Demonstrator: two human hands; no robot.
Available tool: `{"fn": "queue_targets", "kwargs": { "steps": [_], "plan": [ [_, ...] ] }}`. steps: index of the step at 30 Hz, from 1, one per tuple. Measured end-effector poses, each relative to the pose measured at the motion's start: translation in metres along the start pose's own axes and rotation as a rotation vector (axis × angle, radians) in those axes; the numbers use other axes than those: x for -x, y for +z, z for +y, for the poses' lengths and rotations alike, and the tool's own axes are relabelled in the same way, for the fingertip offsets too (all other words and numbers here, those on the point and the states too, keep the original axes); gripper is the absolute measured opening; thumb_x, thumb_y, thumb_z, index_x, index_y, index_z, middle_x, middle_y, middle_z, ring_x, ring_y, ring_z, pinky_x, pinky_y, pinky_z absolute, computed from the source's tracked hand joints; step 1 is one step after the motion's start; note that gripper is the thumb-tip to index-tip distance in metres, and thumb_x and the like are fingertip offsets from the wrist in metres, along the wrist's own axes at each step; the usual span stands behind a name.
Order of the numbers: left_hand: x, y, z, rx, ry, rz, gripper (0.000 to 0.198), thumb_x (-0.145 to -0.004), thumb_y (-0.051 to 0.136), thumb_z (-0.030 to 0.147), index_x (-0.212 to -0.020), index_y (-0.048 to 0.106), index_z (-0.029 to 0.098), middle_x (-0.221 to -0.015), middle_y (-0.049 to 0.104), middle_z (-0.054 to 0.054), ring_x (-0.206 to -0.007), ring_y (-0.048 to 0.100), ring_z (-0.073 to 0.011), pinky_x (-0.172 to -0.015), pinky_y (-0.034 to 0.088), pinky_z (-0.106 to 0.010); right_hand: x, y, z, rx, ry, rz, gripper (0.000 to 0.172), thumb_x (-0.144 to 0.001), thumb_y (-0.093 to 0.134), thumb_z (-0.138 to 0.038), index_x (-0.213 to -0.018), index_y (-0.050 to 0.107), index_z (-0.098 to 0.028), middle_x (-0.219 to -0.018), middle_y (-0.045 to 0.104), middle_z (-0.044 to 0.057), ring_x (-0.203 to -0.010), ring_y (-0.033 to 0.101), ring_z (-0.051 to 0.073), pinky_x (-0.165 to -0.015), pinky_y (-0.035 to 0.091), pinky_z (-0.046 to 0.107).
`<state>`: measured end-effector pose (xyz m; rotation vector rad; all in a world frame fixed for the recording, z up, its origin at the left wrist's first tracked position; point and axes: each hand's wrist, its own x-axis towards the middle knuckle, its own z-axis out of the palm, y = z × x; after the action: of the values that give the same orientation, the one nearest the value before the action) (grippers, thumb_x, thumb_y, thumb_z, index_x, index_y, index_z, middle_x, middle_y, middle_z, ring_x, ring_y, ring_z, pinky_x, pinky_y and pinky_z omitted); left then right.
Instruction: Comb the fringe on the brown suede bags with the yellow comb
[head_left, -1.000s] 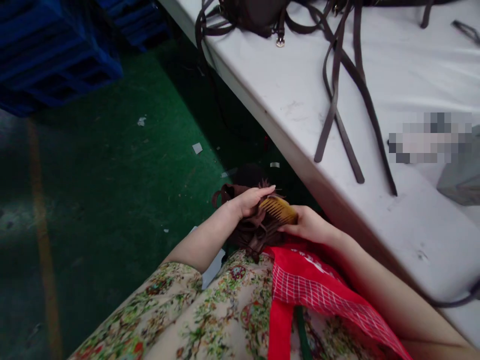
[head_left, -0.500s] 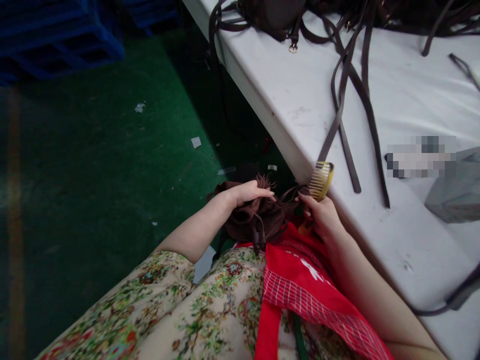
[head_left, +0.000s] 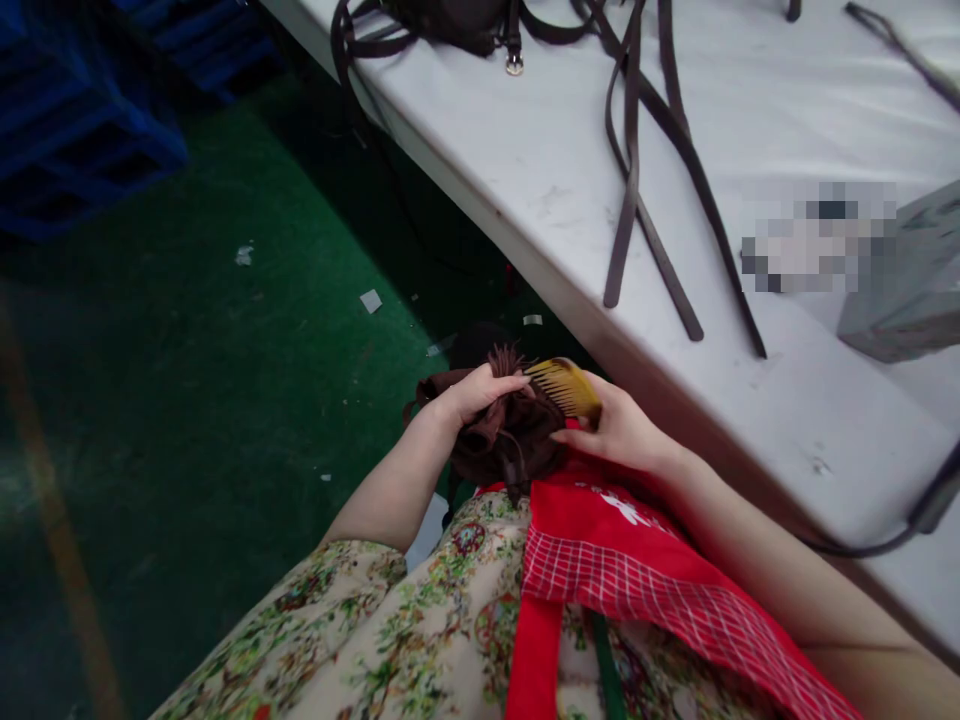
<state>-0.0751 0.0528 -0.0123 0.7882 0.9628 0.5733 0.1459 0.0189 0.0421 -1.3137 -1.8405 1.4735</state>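
Observation:
A dark brown bag (head_left: 534,440) of soft material is held in front of my lap. My left hand (head_left: 478,394) pinches a brown fringed tassel (head_left: 506,360) on it, and the strand tips stick up above my thumb. In my right hand (head_left: 626,428) is a yellow comb (head_left: 568,388), its teeth pointing down and left over the bag. The comb's near end reaches the fingertips of my left hand. Whether the teeth are in the fringe strands I cannot tell.
A white-covered table (head_left: 525,200) runs along my right, with dark straps (head_left: 626,225) and a dark bag (head_left: 450,22) on it. A grey package (head_left: 907,290) lies farther right. Blue pallets (head_left: 82,130) stand on the green floor (head_left: 247,350), where paper scraps are scattered.
The comb has moved left from beside the table edge to my left fingertips, turning flatter. My left hand keeps its pinch on the tassel. The view has shifted a little.

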Motion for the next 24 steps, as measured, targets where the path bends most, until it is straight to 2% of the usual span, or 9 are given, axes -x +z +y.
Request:
{"fn": "queue_targets", "kwargs": {
  "steps": [2,4,6,9,13,17,19,21,24],
  "plan": [
    [-0.005,0.004,-0.001,-0.035,0.028,0.101,0.033,-0.066,0.077,0.039,-0.080,0.067,0.011,-0.081,0.071,-0.007,-0.086,0.065,-0.0211,-0.086,0.049,-0.034,-0.011,0.005,0.005,0.048,0.015,-0.120,0.066,-0.064,0.078,-0.033,-0.124,0.054,-0.018,-0.114,0.065,0.007,-0.097,0.063,0.023,-0.082,0.052,0.033],
    [-0.011,0.006,-0.002,-0.071,0.034,0.197,0.035,-0.063,0.079,0.039,-0.081,0.066,0.012,-0.079,0.070,-0.005,-0.086,0.064,-0.0209,-0.087,0.048,-0.034,-0.018,0.008,0.012,0.115,0.080,-0.172,0.051,-0.068,0.074,-0.033,-0.114,0.060,-0.017,-0.103,0.069,0.006,-0.089,0.065,0.021,-0.078,0.052,0.031],
    [-0.015,0.006,-0.005,-0.085,0.028,0.241,0.036,-0.062,0.080,0.039,-0.081,0.066,0.011,-0.078,0.070,-0.005,-0.085,0.064,-0.0207,-0.086,0.048,-0.033,-0.021,0.008,0.018,0.206,0.139,-0.162,0.034,-0.071,0.071,-0.033,-0.101,0.064,-0.017,-0.094,0.070,0.005,-0.082,0.065,0.020,-0.074,0.051,0.030],
    [-0.018,0.006,-0.009,-0.037,0.019,0.228,0.040,-0.062,0.078,0.042,-0.084,0.066,0.010,-0.077,0.069,-0.005,-0.082,0.064,-0.0204,-0.083,0.049,-0.034,-0.017,0.008,0.024,0.331,0.196,-0.109,0.027,-0.070,0.069,-0.032,-0.092,0.063,-0.017,-0.087,0.070,0.005,-0.078,0.064,0.020,-0.070,0.049,0.027],
    [-0.019,0.005,-0.012,-0.027,0.017,0.237,0.039,-0.066,0.075,0.043,-0.083,0.065,0.010,-0.076,0.068,-0.004,-0.077,0.063,-0.0184,-0.079,0.049,-0.033,-0.011,0.011,0.029,0.415,0.299,-0.119,0.026,-0.065,0.067,-0.024,-0.088,0.061,-0.016,-0.082,0.069,0.005,-0.071,0.062,0.018,-0.061,0.045,0.024],
    [-0.018,0.004,-0.011,-0.024,0.033,0.237,0.036,-0.069,0.072,0.041,-0.088,0.065,0.011,-0.083,0.069,-0.004,-0.079,0.064,-0.0179,-0.081,0.050,-0.033,-0.008,0.014,0.034,0.265,0.410,-0.205,0.023,-0.064,0.061,-0.018,-0.086,0.063,-0.015,-0.074,0.068,0.003,-0.063,0.062,0.016,-0.053,0.043,0.021],
    [-0.016,0.005,-0.010,-0.020,0.021,0.226,0.036,-0.071,0.071,0.041,-0.089,0.065,0.011,-0.083,0.070,-0.005,-0.080,0.065,-0.0188,-0.082,0.051,-0.034,-0.007,0.011,0.035,0.212,0.418,-0.188,0.021,-0.065,0.058,-0.016,-0.085,0.064,-0.015,-0.073,0.069,0.002,-0.063,0.062,0.016,-0.054,0.043,0.021],
    [-0.017,0.006,-0.011,-0.033,-0.004,0.243,0.035,-0.072,0.069,0.041,-0.090,0.065,0.011,-0.082,0.071,-0.006,-0.079,0.066,-0.0195,-0.082,0.051,-0.035,-0.005,0.007,0.033,0.253,0.380,-0.156,0.017,-0.064,0.058,-0.015,-0.079,0.065,-0.016,-0.071,0.068,0.003,-0.064,0.062,0.017,-0.055,0.042,0.022],
    [-0.026,0.001,-0.012,-0.188,-0.010,0.315,0.031,-0.075,0.067,0.037,-0.090,0.066,0.010,-0.084,0.071,-0.007,-0.083,0.066,-0.0204,-0.082,0.052,-0.034,-0.006,0.002,0.025,0.223,0.393,-0.163,0.008,-0.060,0.060,-0.014,-0.067,0.063,-0.016,-0.059,0.063,0.002,-0.055,0.057,0.016,-0.049,0.039,0.022]
  ]
}}
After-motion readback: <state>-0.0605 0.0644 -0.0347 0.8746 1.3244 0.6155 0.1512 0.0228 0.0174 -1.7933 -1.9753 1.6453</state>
